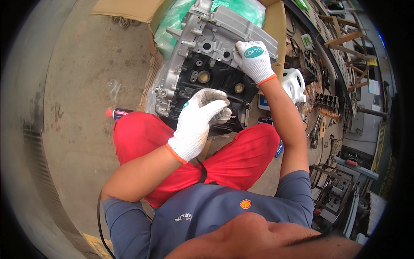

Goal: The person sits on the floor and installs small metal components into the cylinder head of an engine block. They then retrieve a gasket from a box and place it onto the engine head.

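Observation:
An engine with a black block [222,71] and a silver valve cover [246,26] lies in front of my knees. My right hand [253,60], in a white knitted glove with an orange cuff, rests closed against the silver cylinder head, to the right of two round ports. Whatever its curled fingertips grip is hidden. Nearer to me, my left hand [202,114] hangs over the lower part of the black block. That glove's fingers are soiled grey and bent in toward the thumb. I cannot make out what lies between them.
Green-tinted plastic wrap [166,36] and an open cardboard box [279,26] surround the engine. A white jug [293,84] stands to its right. By my left knee lies a red-capped can [119,113]. Hand tools [316,131] and metal engine parts [326,102] cover the floor at right.

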### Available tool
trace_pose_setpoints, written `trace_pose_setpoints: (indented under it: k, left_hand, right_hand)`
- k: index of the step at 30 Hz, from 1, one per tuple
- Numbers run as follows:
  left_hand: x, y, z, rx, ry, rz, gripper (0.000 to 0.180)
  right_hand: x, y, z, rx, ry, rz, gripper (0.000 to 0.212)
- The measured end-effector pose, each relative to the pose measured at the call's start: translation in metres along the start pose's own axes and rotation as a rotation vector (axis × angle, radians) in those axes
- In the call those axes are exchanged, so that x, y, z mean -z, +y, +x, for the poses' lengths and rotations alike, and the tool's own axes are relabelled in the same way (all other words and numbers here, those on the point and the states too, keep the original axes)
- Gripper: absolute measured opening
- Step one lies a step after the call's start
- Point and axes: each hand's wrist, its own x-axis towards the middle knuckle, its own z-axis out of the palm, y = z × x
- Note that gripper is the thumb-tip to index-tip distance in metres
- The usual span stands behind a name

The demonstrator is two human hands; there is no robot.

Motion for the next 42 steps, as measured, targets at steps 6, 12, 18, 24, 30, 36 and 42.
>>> trace_pose_setpoints:
  k: [6, 12, 18, 24, 30, 36, 42]
  left_hand:
    - [0.005, -0.005, 0.000, -0.022, -0.011, -0.023, 0.032]
    - [-0.001, -0.001, -0.003, -0.006, -0.059, -0.038, 0.041]
    - [-0.003, 0.000, -0.002, -0.014, -0.069, -0.034, 0.042]
    - [0.007, -0.007, 0.004, -0.034, -0.059, -0.002, 0.036]
    - [-0.001, 0.001, 0.000, 0.034, -0.016, 0.063, 0.043]
    - [0.005, -0.004, 0.006, 0.007, -0.023, 0.042, 0.040]
    - [0.007, -0.003, 0.009, -0.001, -0.052, 0.077, 0.038]
  right_hand:
    - [-0.007, -0.003, 0.002, -0.023, -0.079, -0.107, 0.023]
    - [0.008, -0.014, 0.006, -0.088, -0.089, -0.133, 0.031]
    - [-0.001, -0.013, 0.002, -0.152, -0.117, -0.115, 0.039]
    - [0.001, -0.010, 0.002, -0.076, 0.074, -0.075, 0.039]
    - [-0.006, -0.009, 0.004, -0.089, 0.060, -0.089, 0.027]
    - [-0.007, -0.012, 0.004, -0.119, -0.018, -0.093, 0.037]
    - [-0.007, -0.011, 0.004, -0.107, 0.064, -0.094, 0.041]
